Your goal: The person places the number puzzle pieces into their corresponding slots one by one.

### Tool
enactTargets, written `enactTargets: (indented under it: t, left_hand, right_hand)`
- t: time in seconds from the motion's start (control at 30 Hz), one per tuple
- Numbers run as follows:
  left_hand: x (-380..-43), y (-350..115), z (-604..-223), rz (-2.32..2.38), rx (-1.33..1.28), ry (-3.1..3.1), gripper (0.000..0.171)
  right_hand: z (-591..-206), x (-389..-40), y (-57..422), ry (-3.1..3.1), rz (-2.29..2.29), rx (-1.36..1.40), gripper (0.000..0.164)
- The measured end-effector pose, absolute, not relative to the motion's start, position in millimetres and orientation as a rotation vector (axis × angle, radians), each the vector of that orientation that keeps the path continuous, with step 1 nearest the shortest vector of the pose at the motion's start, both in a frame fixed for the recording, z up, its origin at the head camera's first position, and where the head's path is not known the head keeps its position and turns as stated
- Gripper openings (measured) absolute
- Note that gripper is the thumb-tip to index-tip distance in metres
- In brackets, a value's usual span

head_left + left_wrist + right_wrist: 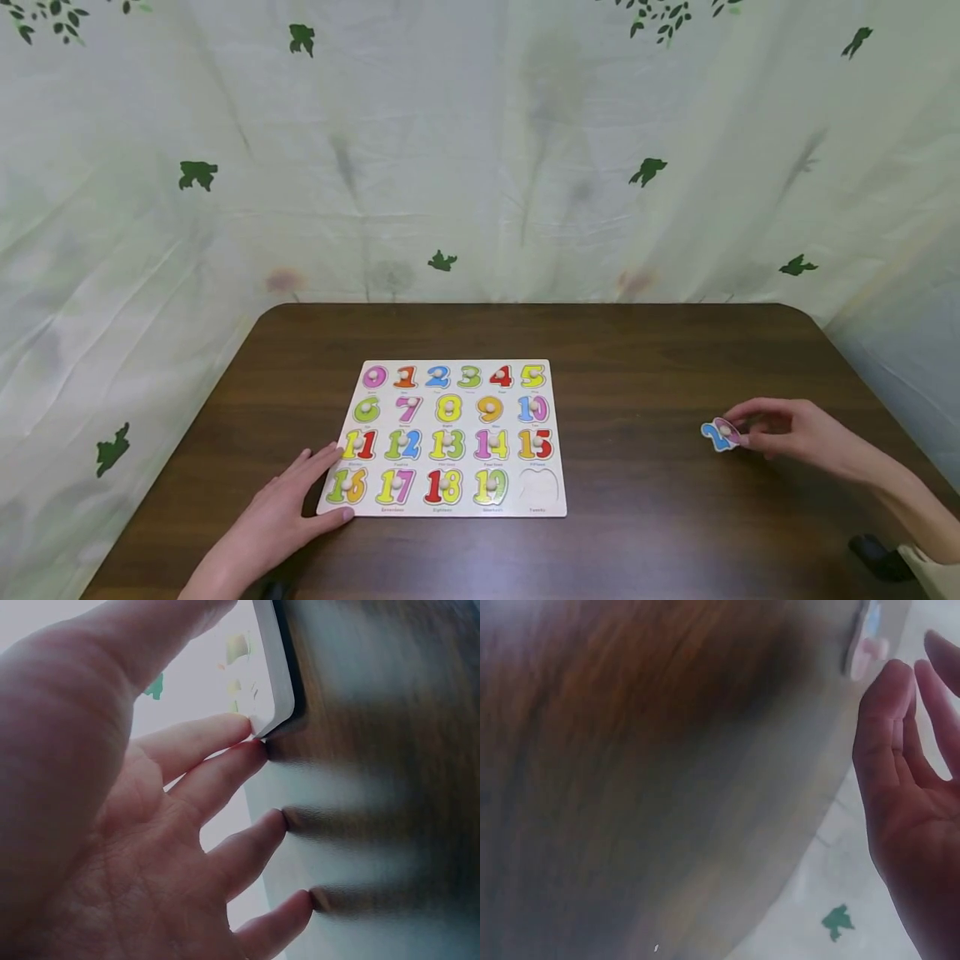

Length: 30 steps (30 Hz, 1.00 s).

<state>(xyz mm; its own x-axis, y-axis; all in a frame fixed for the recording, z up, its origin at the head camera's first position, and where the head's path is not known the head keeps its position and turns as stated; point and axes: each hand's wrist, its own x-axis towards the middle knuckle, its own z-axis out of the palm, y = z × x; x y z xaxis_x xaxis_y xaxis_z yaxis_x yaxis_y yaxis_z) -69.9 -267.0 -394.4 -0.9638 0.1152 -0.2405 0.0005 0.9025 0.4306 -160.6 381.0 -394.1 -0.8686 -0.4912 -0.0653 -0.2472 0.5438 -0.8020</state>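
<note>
A white number puzzle board (457, 423) lies left of centre, filled with coloured knobbed numerals except for the empty twenty slot (537, 486) at its near right corner. My left hand (273, 512) spreads at the board's left edge, thumb at the near corner and index finger along the side. In the left wrist view its fingertips (259, 750) meet the board's corner and the tabletop. Far to the right, the blue and pink number twenty piece (718, 435) lies on the table. My right hand (798, 433) has thumb and fingers parted, close beside its knob (881, 649).
The dark wooden table (630, 483) has rounded far corners. A pale curtain (480, 167) with green leaf prints hangs behind and around it. A black wrist device (877, 557) shows near the right sleeve (930, 575).
</note>
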Motion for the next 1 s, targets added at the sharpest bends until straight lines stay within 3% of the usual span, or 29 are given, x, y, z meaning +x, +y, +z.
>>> enactTargets:
  t: [0.6,0.8,1.0]
  left_hand:
    - [-69,-267,-395,0.670,0.077,2.789,0.092]
    - [-69,-267,-395,0.653,0.072,2.791,0.092]
    - [-70,-267,-394,0.666,0.064,2.791,0.093]
  right_hand:
    - [-403,-175,371,2.568,-1.055,-0.440,0.026]
    - [-393,-165,337,2.684,-1.023,-0.376,0.025]
    - [-384,-154,286,2.687,-1.095,-0.518,0.017]
